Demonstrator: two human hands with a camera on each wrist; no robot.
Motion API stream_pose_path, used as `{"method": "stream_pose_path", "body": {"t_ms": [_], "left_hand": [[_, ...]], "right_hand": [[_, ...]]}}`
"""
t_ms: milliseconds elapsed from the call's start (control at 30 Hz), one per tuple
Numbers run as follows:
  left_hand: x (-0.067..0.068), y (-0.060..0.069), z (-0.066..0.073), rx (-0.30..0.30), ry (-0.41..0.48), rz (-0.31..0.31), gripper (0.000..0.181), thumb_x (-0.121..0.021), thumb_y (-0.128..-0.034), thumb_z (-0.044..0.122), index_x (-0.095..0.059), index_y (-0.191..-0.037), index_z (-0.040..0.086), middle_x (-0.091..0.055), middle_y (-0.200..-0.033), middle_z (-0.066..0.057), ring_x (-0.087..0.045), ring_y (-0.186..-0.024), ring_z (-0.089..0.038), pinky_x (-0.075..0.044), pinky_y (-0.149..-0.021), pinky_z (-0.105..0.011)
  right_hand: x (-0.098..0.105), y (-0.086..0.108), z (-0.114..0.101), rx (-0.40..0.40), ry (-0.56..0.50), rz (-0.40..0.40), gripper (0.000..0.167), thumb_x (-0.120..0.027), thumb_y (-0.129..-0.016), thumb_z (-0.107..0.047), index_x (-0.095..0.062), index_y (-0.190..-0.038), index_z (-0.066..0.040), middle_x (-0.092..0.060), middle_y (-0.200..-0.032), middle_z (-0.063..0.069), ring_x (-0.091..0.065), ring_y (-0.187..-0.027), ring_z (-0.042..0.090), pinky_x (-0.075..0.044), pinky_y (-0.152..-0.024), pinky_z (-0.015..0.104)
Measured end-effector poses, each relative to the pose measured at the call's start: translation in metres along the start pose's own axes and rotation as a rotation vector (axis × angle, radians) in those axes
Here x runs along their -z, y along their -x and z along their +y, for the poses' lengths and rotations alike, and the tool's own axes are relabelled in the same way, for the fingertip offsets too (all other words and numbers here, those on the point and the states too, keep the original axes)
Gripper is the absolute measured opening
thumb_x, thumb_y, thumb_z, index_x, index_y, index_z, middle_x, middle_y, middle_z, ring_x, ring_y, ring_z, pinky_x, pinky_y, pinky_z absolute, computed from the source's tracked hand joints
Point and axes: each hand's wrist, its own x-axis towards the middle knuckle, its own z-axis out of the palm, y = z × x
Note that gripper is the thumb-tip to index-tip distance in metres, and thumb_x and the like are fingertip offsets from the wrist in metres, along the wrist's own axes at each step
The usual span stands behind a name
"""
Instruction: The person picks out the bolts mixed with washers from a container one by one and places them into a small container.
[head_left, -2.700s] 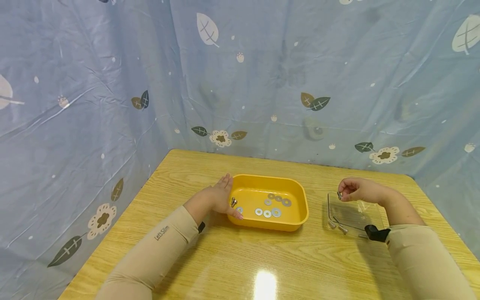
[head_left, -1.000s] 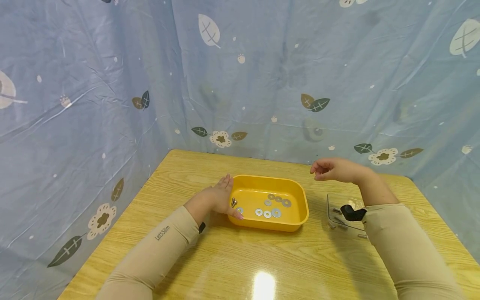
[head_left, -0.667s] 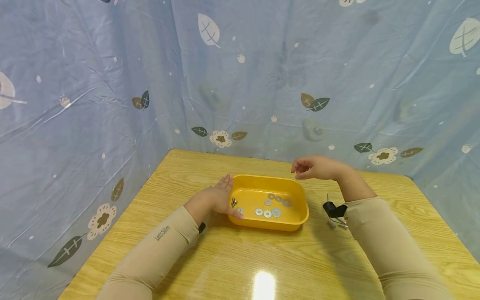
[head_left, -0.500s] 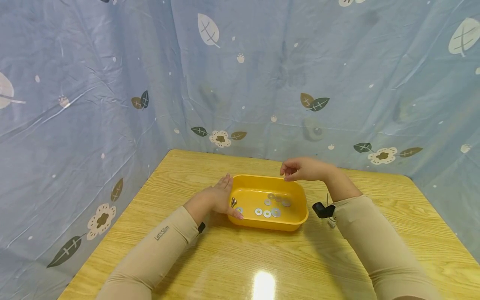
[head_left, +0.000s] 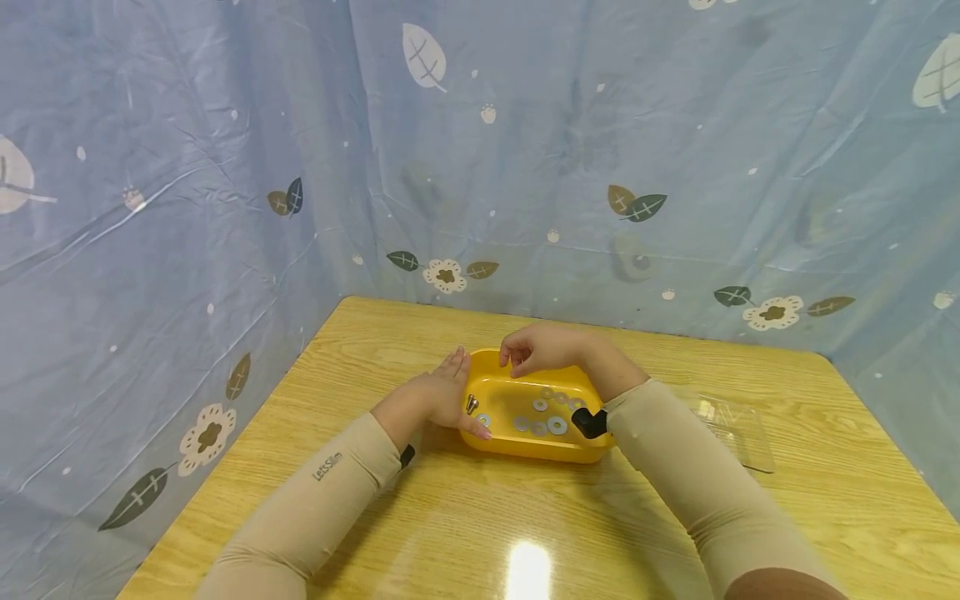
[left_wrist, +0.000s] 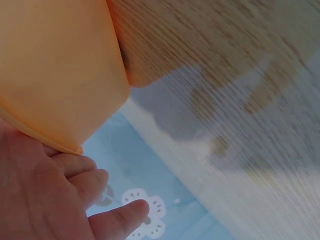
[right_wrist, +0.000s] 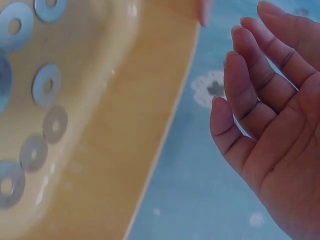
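Observation:
A yellow plastic tray (head_left: 517, 450) sits on the table, holding several flat metal washers (head_left: 550, 422) and, by its left end, one or more small metal screws (head_left: 471, 403). My left hand (head_left: 438, 396) rests on the tray's left end, fingers at the far corner and thumb over the near rim. The left wrist view shows those fingers (left_wrist: 87, 185) stretched past the rim. Above the tray's back left part hovers my right hand (head_left: 545, 348), apart from the screws. Its fingers (right_wrist: 242, 82) bend loosely with nothing between them in the right wrist view.
On the right stands a clear plastic box or lid (head_left: 738, 429), partly hidden behind my right sleeve (head_left: 697, 467). A blue patterned curtain (head_left: 525, 167) borders the wooden table (head_left: 450, 525) at the back and sides.
Having pinched a small metal piece over the clear plastic, my right hand lifts away without it and travels left across the tray. My left hand keeps its place.

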Motion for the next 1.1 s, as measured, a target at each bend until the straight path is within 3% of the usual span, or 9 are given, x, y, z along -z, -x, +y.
{"method": "stream_pose_path", "body": {"t_ms": [233, 633, 800, 1100], "left_hand": [[-0.001, -0.002, -0.002, -0.008, -0.012, 0.001, 0.141, -0.055, -0.0482, 0.086, 0.006, -0.146, 0.004, 0.013, -0.151, -0.013, 0.004, -0.139, -0.024, -0.018, -0.106, -0.055], [-0.002, -0.003, -0.001, -0.013, -0.028, -0.004, 0.141, -0.054, -0.0494, 0.086, 0.007, -0.146, 0.004, 0.012, -0.151, -0.013, 0.003, -0.139, -0.025, -0.021, -0.105, -0.056], [-0.003, -0.003, 0.001, -0.016, -0.028, -0.012, 0.138, -0.055, -0.0521, 0.084, 0.007, -0.146, 0.004, 0.013, -0.151, -0.013, 0.003, -0.139, -0.025, -0.021, -0.105, -0.055], [-0.002, -0.004, -0.001, -0.004, -0.066, -0.009, 0.139, -0.052, -0.0510, 0.087, 0.008, -0.146, 0.004, 0.013, -0.151, -0.012, 0.003, -0.140, -0.024, -0.023, -0.105, -0.053]], "right_hand": [[-0.010, -0.024, -0.001, 0.006, 0.024, -0.059, 0.024, -0.062, -0.087, -0.012, -0.060, -0.110, -0.006, -0.057, -0.078, -0.001, -0.051, -0.069, 0.013, -0.045, -0.066, 0.026], [-0.023, -0.045, 0.003, 0.012, -0.011, -0.165, 0.027, -0.060, -0.085, -0.004, -0.060, -0.113, -0.001, -0.058, -0.077, 0.001, -0.049, -0.067, 0.010, -0.043, -0.064, 0.022], [-0.030, -0.050, 0.012, 0.010, -0.020, -0.166, 0.025, -0.061, -0.084, -0.003, -0.062, -0.109, -0.004, -0.056, -0.077, -0.001, -0.047, -0.068, 0.009, -0.042, -0.064, 0.021], [-0.039, -0.064, 0.020, 0.018, 0.058, -0.207, 0.027, -0.064, -0.083, -0.005, -0.065, -0.108, -0.011, -0.058, -0.083, -0.003, -0.050, -0.073, 0.009, -0.044, -0.067, 0.021]]}}
